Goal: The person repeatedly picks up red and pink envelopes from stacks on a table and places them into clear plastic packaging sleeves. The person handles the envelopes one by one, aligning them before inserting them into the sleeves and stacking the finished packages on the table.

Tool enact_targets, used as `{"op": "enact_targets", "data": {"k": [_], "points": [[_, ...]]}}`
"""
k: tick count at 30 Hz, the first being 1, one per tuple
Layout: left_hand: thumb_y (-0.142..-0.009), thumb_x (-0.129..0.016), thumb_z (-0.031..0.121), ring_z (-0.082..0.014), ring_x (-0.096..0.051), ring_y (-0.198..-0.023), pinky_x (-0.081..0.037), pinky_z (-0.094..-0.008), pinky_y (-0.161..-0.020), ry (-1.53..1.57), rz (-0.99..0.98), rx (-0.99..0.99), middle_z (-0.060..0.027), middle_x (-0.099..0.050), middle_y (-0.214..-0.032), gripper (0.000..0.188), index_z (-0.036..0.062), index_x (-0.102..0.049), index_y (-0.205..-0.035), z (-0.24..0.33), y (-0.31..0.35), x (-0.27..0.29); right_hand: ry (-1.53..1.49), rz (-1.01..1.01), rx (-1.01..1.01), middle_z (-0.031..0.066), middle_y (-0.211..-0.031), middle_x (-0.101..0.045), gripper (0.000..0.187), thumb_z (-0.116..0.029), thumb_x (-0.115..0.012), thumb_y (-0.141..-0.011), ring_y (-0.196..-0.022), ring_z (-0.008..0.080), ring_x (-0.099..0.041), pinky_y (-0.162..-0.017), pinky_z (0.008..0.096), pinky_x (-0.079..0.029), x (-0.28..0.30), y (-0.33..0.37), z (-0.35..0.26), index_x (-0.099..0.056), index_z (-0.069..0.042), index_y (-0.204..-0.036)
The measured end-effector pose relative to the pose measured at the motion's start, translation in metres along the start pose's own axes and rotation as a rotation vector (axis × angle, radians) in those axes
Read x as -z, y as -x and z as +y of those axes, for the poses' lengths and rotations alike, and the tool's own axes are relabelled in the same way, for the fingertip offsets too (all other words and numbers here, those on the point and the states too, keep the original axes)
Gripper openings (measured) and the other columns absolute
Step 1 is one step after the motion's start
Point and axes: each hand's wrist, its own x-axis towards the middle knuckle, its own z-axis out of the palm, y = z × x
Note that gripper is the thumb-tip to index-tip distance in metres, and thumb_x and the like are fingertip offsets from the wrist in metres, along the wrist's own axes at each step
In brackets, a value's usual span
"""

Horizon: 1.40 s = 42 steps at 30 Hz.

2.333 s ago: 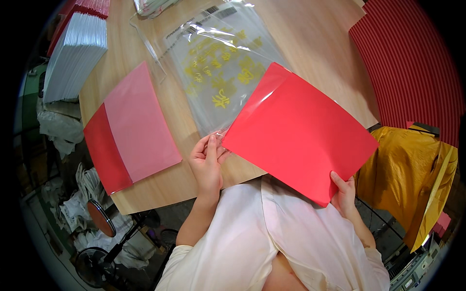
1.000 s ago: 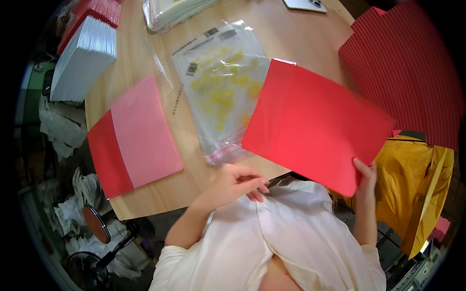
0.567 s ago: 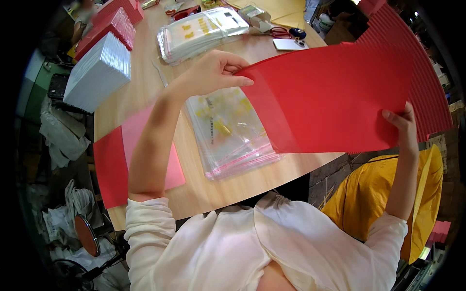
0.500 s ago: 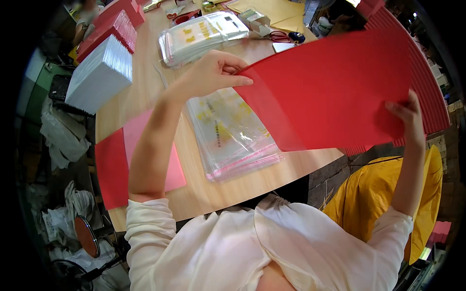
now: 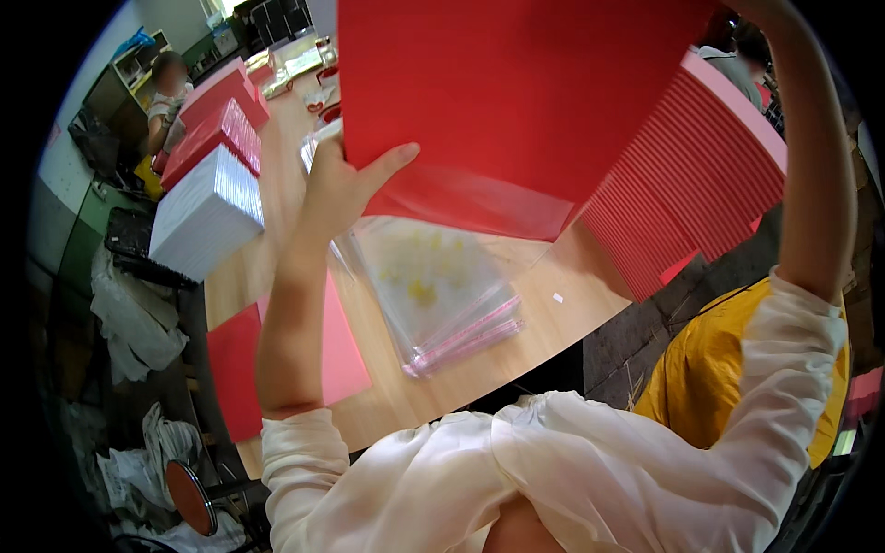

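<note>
A large red sheet (image 5: 516,101) is held up tilted over the table, with a strip of clear plastic sleeve along its lower edge. My left hand (image 5: 346,180) grips its left edge, thumb on the front and the fingers behind it. At the upper right corner of the sheet is my right hand (image 5: 751,7), largely cut off by the picture's edge; the sheet stays raised there. Below lies a fanned stack of clear plastic bags (image 5: 442,295) with yellow print and pink edge strips. Near my left forearm rest a red sheet (image 5: 235,369) and a pink sheet (image 5: 343,350).
A long stack of red folders (image 5: 687,184) lines the table's right side. White (image 5: 203,217) and red (image 5: 212,138) stacks stand along the left. A yellow sack (image 5: 710,359) is beside me at right, a round stool (image 5: 191,498) at lower left. A co-worker (image 5: 171,101) sits far left.
Both hands have lifted and swung the red sheet up and away; my right hand rose to the upper right. My left hand moved slightly left and down. The view has tilted upward.
</note>
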Motion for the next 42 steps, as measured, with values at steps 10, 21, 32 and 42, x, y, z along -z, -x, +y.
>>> {"op": "enact_targets", "data": {"k": [10,21,32,42], "points": [[-0.082,-0.074,0.010,-0.0135,-0.064,-0.086,-0.052,-0.0270,-0.078,0.226,0.268,-0.123,-0.0084,-0.069,-0.097,0.026,-0.0052,-0.066,-0.101,-0.042,0.036,0.001,-1.127,0.305,-0.456,0.0120,-0.116,-0.062,0.051,-0.005,-0.066,-0.087,-0.098,0.0169,-0.063,-0.083,0.0325,-0.054,-0.205,0.092,0.043,-0.047,-0.006,-0.135],[-0.082,-0.074,0.007,-0.0131,-0.065,-0.086,-0.051,-0.0268,-0.080,0.170,0.283,-0.053,-0.0083,-0.069,-0.096,0.024,-0.0036,-0.066,-0.102,-0.017,0.034,0.007,-1.038,0.362,-0.134,0.0092,-0.129,-0.053,0.073,0.004,-0.074,-0.076,-0.112,0.0159,-0.057,-0.095,0.0307,-0.050,-0.238,0.081,0.056,-0.037,-0.004,-0.138],[-0.089,-0.061,0.002,-0.0157,-0.068,-0.090,-0.051,-0.0253,-0.084,0.120,0.102,-0.087,-0.0156,-0.071,-0.091,0.025,-0.0023,-0.060,-0.114,-0.042,0.030,0.010,-0.905,0.239,-0.282,0.0067,-0.143,-0.042,0.082,0.001,-0.080,-0.069,-0.129,0.0184,-0.042,-0.102,0.0301,-0.042,-0.253,0.086,0.058,-0.041,-0.009,-0.140],[-0.088,-0.068,0.017,-0.0097,-0.063,-0.079,-0.047,-0.0208,-0.073,0.340,0.408,0.055,-0.0076,-0.069,-0.088,0.026,0.0008,-0.063,-0.108,-0.105,0.042,-0.003,-1.030,0.282,-0.479,0.0084,-0.134,-0.050,0.070,0.008,-0.074,-0.073,-0.108,0.0169,-0.059,-0.090,0.0275,-0.052,-0.282,0.100,0.060,-0.047,-0.008,-0.135]]}}
